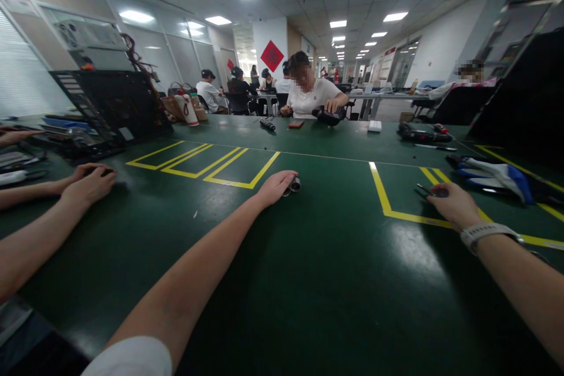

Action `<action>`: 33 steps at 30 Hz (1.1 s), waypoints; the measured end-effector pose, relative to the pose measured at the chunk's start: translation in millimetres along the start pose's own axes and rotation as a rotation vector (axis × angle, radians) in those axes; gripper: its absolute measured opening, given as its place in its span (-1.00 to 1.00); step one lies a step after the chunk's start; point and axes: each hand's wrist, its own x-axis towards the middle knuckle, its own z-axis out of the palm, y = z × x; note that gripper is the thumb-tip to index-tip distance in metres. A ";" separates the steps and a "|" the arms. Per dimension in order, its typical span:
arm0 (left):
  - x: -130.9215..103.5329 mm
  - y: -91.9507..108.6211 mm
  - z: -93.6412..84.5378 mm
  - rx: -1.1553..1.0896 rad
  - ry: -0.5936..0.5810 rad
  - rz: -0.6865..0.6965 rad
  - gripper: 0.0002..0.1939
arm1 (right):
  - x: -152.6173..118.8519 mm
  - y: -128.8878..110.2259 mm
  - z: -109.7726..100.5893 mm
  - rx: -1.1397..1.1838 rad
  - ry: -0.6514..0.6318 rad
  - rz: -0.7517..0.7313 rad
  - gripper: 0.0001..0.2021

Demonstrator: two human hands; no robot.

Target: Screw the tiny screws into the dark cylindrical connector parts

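On the green table [335,282], my left hand [275,188] is closed over a metal part with round, ring-like ends [295,184]. Its fingers hide most of that part. Farther right, my right hand [456,207], with a pale band on the wrist, grips a slim dark tool [423,189] whose tip points left. The tool's kind is too small to tell. This hand is over a yellow-taped outline [386,202]. Blue and white gloves [497,175] lie just beyond it.
Yellow tape outlines [229,182] mark the table's far left part. A co-worker's hands [90,185] rest at the left. Another person [308,94] sits opposite, holding a black object [329,116]. A dark tool [423,133] and a white box [374,126] lie along the far edge.
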 end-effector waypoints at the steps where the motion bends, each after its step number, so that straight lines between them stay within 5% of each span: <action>1: 0.1 0.3 0.3 0.000 0.005 0.000 -0.52 | -5.4 -4.9 0.1 0.010 -0.055 0.007 -0.75; 10: -3.9 4.6 -1.8 0.009 0.183 0.002 -0.56 | -79.0 -60.4 -4.3 0.212 -0.258 -0.087 -0.77; 15: -9.7 33.3 2.1 -0.008 0.324 0.090 -0.62 | -129.8 -79.8 -9.0 0.321 -0.335 -0.212 -0.78; 24: -61.1 134.4 24.3 -0.128 0.054 0.386 -0.70 | -200.8 -102.8 9.2 0.523 -0.431 -0.375 -0.80; 29: -87.3 156.9 26.9 -0.145 -0.001 0.375 -0.72 | -216.9 -110.1 11.4 0.633 -0.493 -0.380 -0.81; 33: -94.4 162.6 23.8 -0.123 0.004 0.266 -0.69 | -212.1 -107.3 -8.9 0.696 -0.498 -0.318 -0.75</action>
